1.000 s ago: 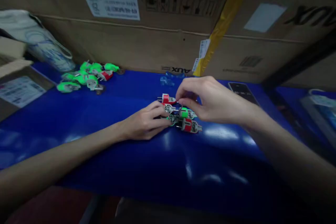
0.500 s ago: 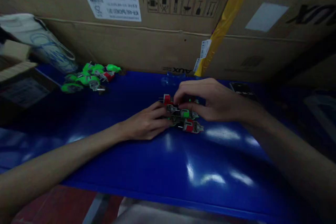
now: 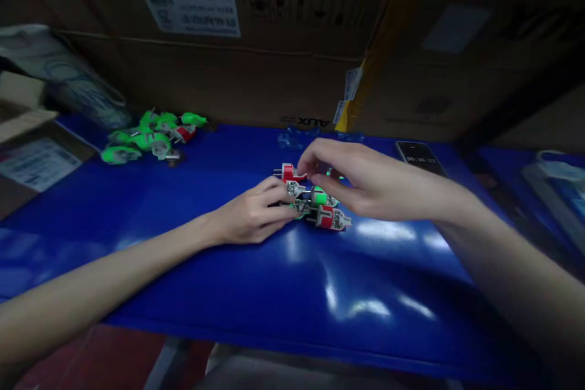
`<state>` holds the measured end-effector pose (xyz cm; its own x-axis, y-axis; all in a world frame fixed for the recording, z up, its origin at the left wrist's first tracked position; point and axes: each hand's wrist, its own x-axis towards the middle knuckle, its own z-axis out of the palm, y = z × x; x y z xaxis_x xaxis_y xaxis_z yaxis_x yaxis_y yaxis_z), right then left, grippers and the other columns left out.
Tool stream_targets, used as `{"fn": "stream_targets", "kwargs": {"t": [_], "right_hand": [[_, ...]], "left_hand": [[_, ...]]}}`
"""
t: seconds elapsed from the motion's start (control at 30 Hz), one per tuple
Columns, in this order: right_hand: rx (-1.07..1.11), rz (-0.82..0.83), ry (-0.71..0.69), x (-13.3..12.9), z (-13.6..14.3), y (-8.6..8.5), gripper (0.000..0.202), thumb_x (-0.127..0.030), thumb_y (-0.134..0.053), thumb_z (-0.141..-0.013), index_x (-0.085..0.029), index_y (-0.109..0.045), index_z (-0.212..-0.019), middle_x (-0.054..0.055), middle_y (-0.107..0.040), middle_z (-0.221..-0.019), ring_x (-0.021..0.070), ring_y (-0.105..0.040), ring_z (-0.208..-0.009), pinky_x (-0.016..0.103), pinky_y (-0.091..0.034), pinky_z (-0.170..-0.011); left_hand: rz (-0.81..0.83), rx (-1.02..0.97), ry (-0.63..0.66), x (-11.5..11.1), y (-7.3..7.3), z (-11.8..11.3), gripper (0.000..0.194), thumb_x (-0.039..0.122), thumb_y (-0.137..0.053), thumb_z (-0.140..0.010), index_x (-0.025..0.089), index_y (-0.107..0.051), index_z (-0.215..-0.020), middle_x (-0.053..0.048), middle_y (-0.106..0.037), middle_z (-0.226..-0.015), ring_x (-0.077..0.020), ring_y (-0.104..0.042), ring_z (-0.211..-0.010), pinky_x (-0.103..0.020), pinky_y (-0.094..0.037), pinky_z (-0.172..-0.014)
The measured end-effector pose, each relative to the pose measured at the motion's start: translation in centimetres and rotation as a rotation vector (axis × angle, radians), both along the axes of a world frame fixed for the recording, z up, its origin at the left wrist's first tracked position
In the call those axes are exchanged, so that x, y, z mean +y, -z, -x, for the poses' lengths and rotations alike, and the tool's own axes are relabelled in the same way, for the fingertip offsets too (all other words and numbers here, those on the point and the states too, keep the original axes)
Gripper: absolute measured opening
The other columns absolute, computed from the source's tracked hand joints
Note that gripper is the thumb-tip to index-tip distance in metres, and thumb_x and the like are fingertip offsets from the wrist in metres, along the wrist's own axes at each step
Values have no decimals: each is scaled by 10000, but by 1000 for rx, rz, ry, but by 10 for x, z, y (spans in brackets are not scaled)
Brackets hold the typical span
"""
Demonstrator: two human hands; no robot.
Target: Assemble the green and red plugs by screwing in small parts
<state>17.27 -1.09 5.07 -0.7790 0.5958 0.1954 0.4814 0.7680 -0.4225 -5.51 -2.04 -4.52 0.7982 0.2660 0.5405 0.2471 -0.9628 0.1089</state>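
Several two-pin plugs with red or green bodies lie clustered between my hands on the blue table (image 3: 219,298). My left hand (image 3: 253,213) rests on the table from the left, its fingers curled onto the near-left plugs, including a green plug (image 3: 300,208) partly hidden by the fingertips. My right hand (image 3: 361,177) arches over from the right, thumb and forefinger drawn together at the tail of a red plug (image 3: 290,172) whose pins point left. Below that hand are another green plug (image 3: 320,196) and a second red plug (image 3: 333,218).
A pile of green and red plugs (image 3: 153,137) lies at the back left, by an open cardboard box (image 3: 41,158) and a white bag (image 3: 82,82). Crumpled clear plastic (image 3: 297,138) and a phone (image 3: 420,157) sit before the large cardboard carton (image 3: 219,85).
My right hand has shifted slightly left, and its thumb and forefinger remain by the red plug. The left hand stays nearly still. The carton looks darker and the view has shifted a little.
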Motion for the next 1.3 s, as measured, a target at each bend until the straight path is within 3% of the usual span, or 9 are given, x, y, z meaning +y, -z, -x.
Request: {"fn": "stream_targets", "kwargs": {"t": [0.1,0.2,0.6,0.67,0.83,0.97,1.07,1.23,1.3], "right_hand": [[47,-28,-142,2,-1,-1,130,-77,-485,-885,-157,-585,-911,42,-649,-907,141,-573,-787,261,-425,-695],[67,-88,-159,8,-2,2,145,-47,-504,-848,-148,-606,-870,37,-643,-854,138,-568,-757,255,-411,-680],[-83,-30,324,1,7,6,127,-123,-544,-836,-148,-660,-791,33,-635,-683,137,-524,-607,272,-329,-589],[-42,-45,253,-1,6,4,124,-115,-528,-857,-150,-648,-856,46,-654,-779,146,-551,-682,269,-362,-631],[-38,-36,-144,2,-3,-2,144,-90,-490,-892,-156,-612,-930,57,-635,-923,149,-567,-808,263,-424,-701],[-30,-97,-203,10,-9,-2,149,-78,-509,-872,-146,-641,-864,44,-630,-863,140,-570,-778,260,-419,-695],[-52,-118,-138,12,-6,1,151,-89,-517,-860,-131,-658,-827,51,-643,-823,140,-571,-736,265,-404,-673],[-119,-28,263,7,1,4,128,-133,-561,-823,-141,-660,-742,27,-627,-640,123,-511,-562,266,-321,-556],[-119,-2,313,4,2,3,135,-139,-553,-835,-147,-652,-743,19,-619,-621,121,-505,-551,266,-316,-549]], "left_hand": [[-13,-1,-12,0,0,-1,171,117,-584,-913,156,-648,-1067,-102,-647,-1010,-211,-561,-1003,-359,-519,-894],[-16,-11,-16,0,0,-1,159,121,-583,-914,154,-652,-1053,-100,-647,-995,-204,-563,-976,-358,-521,-879],[9,-25,-11,0,1,0,136,135,-581,-920,149,-656,-1033,-99,-638,-970,-200,-555,-949,-355,-523,-836],[16,-13,-19,0,1,0,139,136,-574,-924,155,-658,-1033,-96,-640,-972,-199,-556,-963,-351,-525,-843],[4,-8,-14,0,0,0,159,125,-579,-920,150,-654,-1058,-99,-640,-986,-204,-551,-989,-356,-523,-876],[0,6,-11,-1,0,0,154,118,-587,-911,145,-658,-1045,-101,-640,-984,-209,-541,-988,-350,-524,-870],[-16,-7,-20,-1,1,0,144,113,-595,-901,139,-660,-1027,-102,-636,-961,-209,-539,-969,-345,-527,-852],[-10,-17,-25,-1,3,0,141,127,-596,-905,158,-659,-1027,-96,-638,-961,-205,-545,-967,-346,-527,-843],[-7,-13,-27,-1,2,0,141,134,-586,-915,162,-657,-1033,-95,-638,-964,-202,-552,-968,-344,-527,-845]]}}
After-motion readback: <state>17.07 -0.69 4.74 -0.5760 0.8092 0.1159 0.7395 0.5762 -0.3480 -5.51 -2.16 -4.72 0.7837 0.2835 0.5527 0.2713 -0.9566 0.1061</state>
